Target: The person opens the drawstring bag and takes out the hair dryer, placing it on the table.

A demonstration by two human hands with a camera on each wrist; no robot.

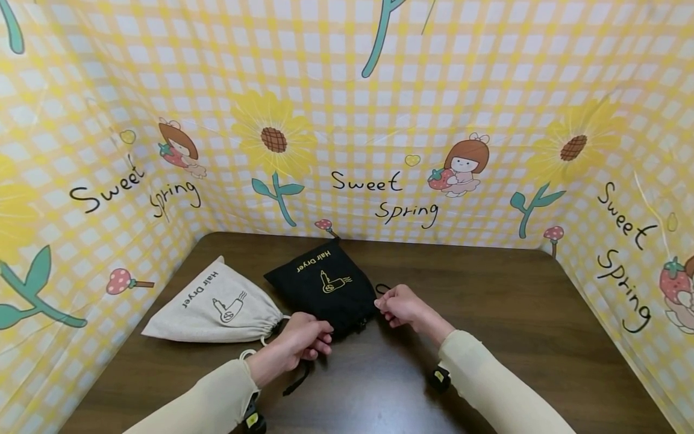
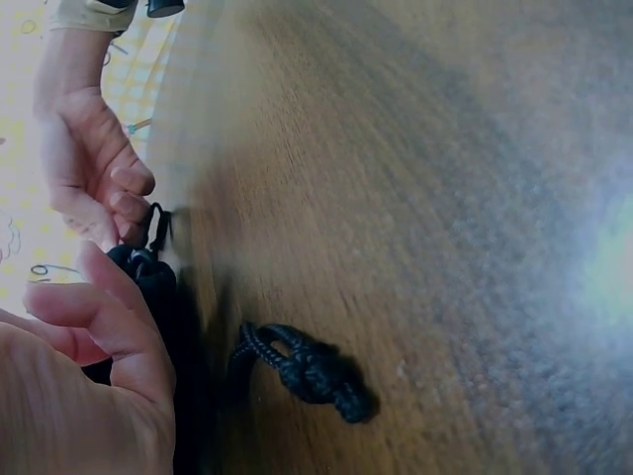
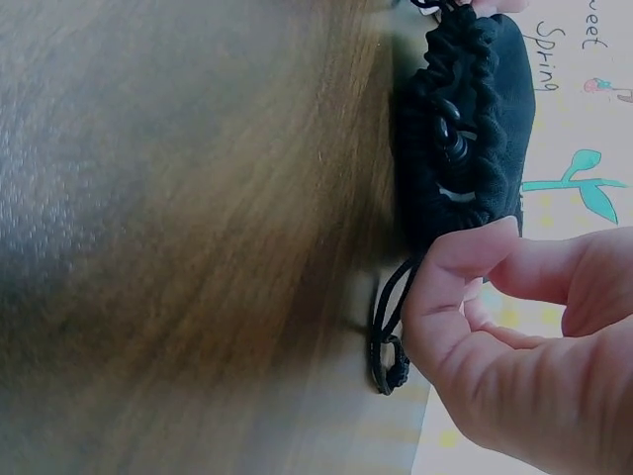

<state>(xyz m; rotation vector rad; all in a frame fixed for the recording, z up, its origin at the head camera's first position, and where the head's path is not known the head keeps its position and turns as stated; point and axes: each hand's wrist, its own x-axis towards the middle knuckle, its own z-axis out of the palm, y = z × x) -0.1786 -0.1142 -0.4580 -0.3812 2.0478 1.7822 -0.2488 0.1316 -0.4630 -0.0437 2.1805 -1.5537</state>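
Note:
A black drawstring bag with yellow "Hair Dryer" print lies on the table, its mouth towards the person. My left hand pinches the near left end of the mouth; my right hand pinches the right end. In the right wrist view the gathered mouth of the black bag gapes a little, showing something dark and looped inside, and my right hand holds its rim between thumb and finger. My left hand partly hides the bag in the left wrist view. A knotted black cord rests on the wood.
A cream drawstring bag with the same print in black lies left of the black one, its cords near my left wrist. The brown table is enclosed at the back and sides by yellow checked cloth.

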